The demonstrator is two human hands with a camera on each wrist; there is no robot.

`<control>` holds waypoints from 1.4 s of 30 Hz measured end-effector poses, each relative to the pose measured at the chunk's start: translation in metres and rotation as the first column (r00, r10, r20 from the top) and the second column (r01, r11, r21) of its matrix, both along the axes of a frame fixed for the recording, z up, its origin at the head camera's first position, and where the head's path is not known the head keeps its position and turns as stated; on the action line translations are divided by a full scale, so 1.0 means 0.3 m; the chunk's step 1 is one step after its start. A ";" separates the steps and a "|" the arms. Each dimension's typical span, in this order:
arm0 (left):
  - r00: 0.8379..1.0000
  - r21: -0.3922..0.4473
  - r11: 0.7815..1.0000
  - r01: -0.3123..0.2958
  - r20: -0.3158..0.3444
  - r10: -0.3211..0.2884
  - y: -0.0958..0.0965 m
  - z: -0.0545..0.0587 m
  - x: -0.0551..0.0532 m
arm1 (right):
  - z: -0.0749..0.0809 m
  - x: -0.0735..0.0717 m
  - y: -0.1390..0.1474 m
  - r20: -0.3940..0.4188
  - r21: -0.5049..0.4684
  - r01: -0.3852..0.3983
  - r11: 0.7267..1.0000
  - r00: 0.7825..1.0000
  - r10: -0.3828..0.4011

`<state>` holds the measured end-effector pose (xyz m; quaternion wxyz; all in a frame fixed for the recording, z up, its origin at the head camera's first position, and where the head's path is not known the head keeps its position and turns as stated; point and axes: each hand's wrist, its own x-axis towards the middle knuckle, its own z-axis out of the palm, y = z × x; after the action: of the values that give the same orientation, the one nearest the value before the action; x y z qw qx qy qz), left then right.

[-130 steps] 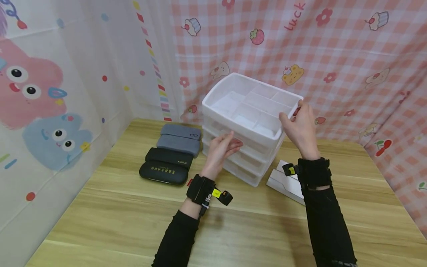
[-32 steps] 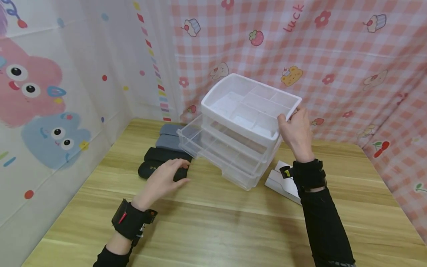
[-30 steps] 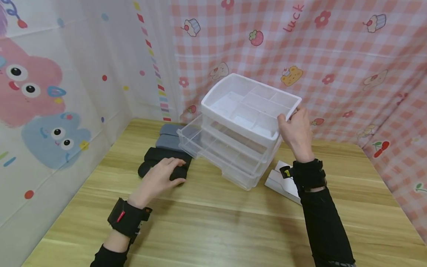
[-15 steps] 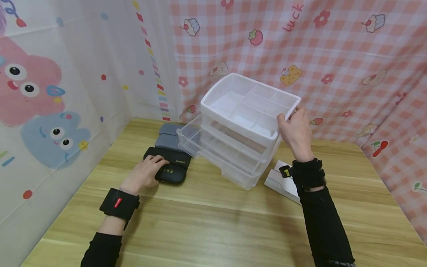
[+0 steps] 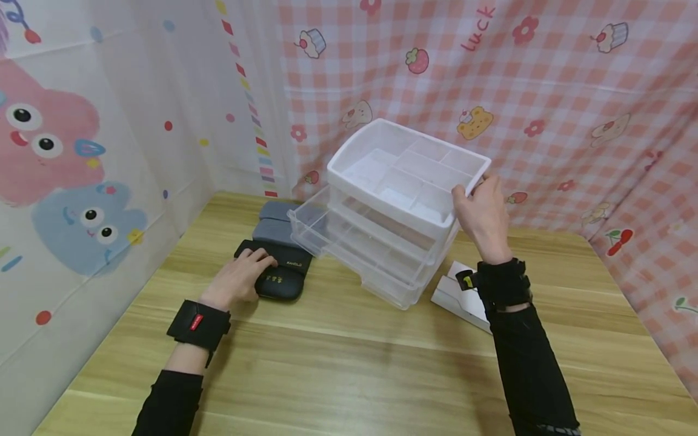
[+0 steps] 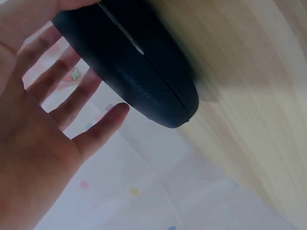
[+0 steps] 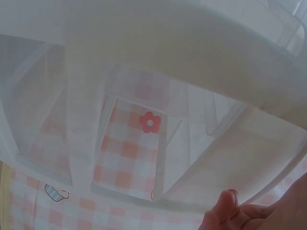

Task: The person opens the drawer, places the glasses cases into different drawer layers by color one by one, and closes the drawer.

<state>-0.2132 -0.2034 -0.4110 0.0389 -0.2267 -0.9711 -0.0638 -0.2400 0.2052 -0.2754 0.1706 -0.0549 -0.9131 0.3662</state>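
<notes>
My left hand (image 5: 234,281) is on the left end of a black glasses case (image 5: 280,284) with gold lettering, fingers over its top and thumb at its near side. In the left wrist view this rounded case (image 6: 148,81) shows a seam along its edge, with my thumb and fingers on opposite sides of it. Right behind it lies another black case (image 5: 294,257) with small gold print. My right hand (image 5: 483,212) grips the right rim of a white drawer organizer (image 5: 392,209), thumb on top. A clear drawer (image 5: 349,251) is pulled out from its front.
Grey glasses cases (image 5: 271,230) lie behind the black ones, partly overlapped by the pulled-out drawer. A white box (image 5: 458,300) lies right of the organizer, partly behind my right wrist. Patterned curtains (image 5: 436,91) hang behind and beside the wooden table (image 5: 338,363).
A clear drawer has come out of the organizer. My left hand has moved from its front leftward to the black glasses case. My right hand has stayed at the organizer's rim.
</notes>
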 end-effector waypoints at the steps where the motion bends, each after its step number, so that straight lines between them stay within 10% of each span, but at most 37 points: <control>1: 1.000 -0.003 1.000 -0.001 0.004 0.001 -0.001 -0.001 -0.002 | 0.000 0.000 -0.001 0.004 0.000 -0.001 1.000 1.000 0.001; 13: 1.000 0.040 0.999 -0.002 -0.029 0.003 -0.030 0.038 0.018 | 0.000 0.003 0.001 0.006 -0.004 -0.004 1.000 1.000 0.004; 28: 0.962 0.008 0.980 -0.196 -0.194 0.194 -0.054 0.193 0.028 | -0.003 0.003 0.000 -0.005 -0.007 -0.008 1.000 1.000 0.008; 32: 0.916 0.054 0.970 -0.238 -0.320 0.243 -0.042 0.241 0.026 | -0.005 0.000 0.000 -0.009 0.001 -0.004 1.000 1.000 0.004; 38: 0.792 0.127 0.951 -0.282 -0.529 0.306 -0.009 0.307 0.017 | -0.009 -0.006 0.001 -0.030 0.018 0.004 1.000 1.000 -0.003; 42: 0.761 0.171 0.947 -0.273 -0.563 0.322 0.017 0.352 0.001 | -0.009 -0.006 0.003 -0.024 0.020 0.003 1.000 1.000 -0.003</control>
<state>-0.2130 -0.1985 -0.3055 0.3534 -0.0766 -0.9321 -0.0224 -0.2417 0.2061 -0.2782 0.1827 -0.0502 -0.9144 0.3576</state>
